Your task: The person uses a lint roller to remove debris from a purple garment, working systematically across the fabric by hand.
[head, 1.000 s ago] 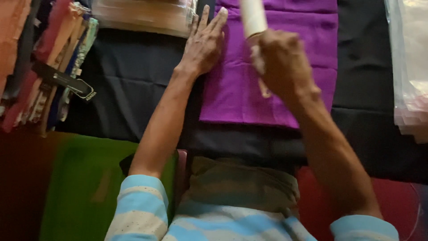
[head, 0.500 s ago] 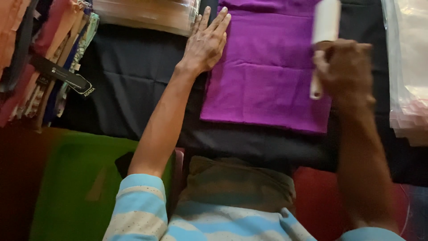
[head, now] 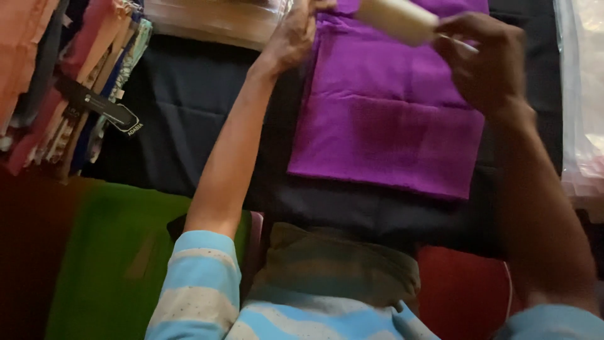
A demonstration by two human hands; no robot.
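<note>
A folded purple cloth (head: 387,119) lies flat on a dark cloth-covered surface (head: 189,94). My left hand (head: 292,34) rests with spread fingers on the purple cloth's upper left corner, pressing it down. My right hand (head: 484,60) is raised above the cloth's upper right part and grips the thin handle of a white roller (head: 396,19), whose cylinder points left near the top edge of the view. The roller hangs above the cloth; whether it touches the cloth cannot be told.
A stack of folded coloured fabrics (head: 69,94) with a dark tag (head: 104,110) stands at the left. Clear plastic packets (head: 582,88) lie at the right edge, a wrapped bundle (head: 214,19) at the top. Green cloth (head: 107,252) and red cloth (head: 459,296) lie near my lap.
My right hand has lifted and turned the roller from upright at the cloth's right side to lying sideways across the top. The left hand stays on the cloth's corner.
</note>
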